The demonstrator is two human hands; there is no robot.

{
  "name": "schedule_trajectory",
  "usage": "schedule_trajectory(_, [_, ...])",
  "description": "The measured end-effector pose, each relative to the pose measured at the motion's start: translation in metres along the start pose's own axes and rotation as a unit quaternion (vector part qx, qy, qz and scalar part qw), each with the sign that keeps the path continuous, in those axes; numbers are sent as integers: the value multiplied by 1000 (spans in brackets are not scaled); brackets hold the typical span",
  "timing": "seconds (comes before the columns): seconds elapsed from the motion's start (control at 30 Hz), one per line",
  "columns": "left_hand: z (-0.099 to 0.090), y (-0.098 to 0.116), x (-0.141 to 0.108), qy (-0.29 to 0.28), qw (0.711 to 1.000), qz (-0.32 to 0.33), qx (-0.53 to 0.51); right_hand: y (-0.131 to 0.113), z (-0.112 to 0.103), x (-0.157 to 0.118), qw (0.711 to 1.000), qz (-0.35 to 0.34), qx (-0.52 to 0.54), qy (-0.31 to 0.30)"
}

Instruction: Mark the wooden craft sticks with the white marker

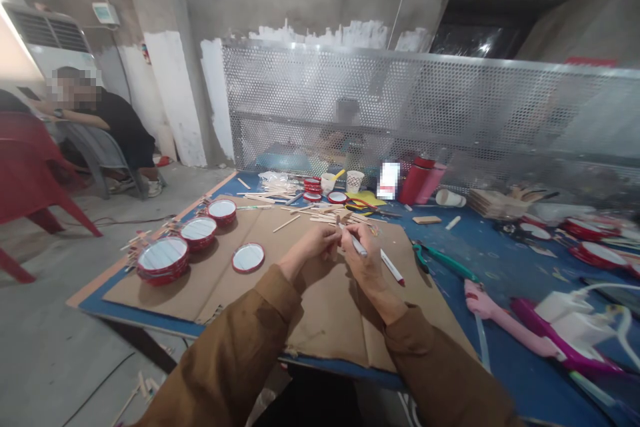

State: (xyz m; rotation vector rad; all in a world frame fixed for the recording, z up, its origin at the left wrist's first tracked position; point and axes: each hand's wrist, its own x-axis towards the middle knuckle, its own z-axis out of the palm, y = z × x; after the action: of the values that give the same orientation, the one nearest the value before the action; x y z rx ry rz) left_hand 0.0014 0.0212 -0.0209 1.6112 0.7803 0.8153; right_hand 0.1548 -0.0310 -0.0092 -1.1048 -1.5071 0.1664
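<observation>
My right hand (367,273) is closed round a white marker pen (359,247), whose far end points up toward my left hand. My left hand (316,248) is in a pinch just beside it, and the small thing at its fingertips is too blurred to name. Both hands are over a brown cardboard sheet (320,320). To the right of them lies a second white marker with a red end (393,267). Thin wooden sticks (325,216) are scattered just beyond my fingers. A round red-rimmed disc with a pale face (249,257) rests flat to the left.
Stacks of red-rimmed discs (163,260) with sticks line the left edge. Paper cups (355,180), yellow-handled scissors (365,209) and a red bottle (417,180) stand or lie at the back. At right are a pink glue gun (510,323) and a power strip (575,340). Another person (117,120) sits far left.
</observation>
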Motion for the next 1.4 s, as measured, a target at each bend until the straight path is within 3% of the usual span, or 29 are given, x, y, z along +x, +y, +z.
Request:
schedule_trajectory(0.17, [0, 0, 2, -14, 1000, -2, -3, -2, -3, 2, 1000, -2, -1, 25])
schedule_trajectory(0.4, [0, 1, -1, -8, 1000, 13, -5, 1, -3, 0, 1000, 17, 12, -18])
schedule_trajectory(0.57, [0, 2, 0, -19, 1000, 7, -8, 0, -3, 0, 1000, 2, 10, 4])
schedule_trajectory(1.4, [0, 1, 0, -15, 1000, -4, -24, -6, -6, 1, 1000, 12, 18, -14])
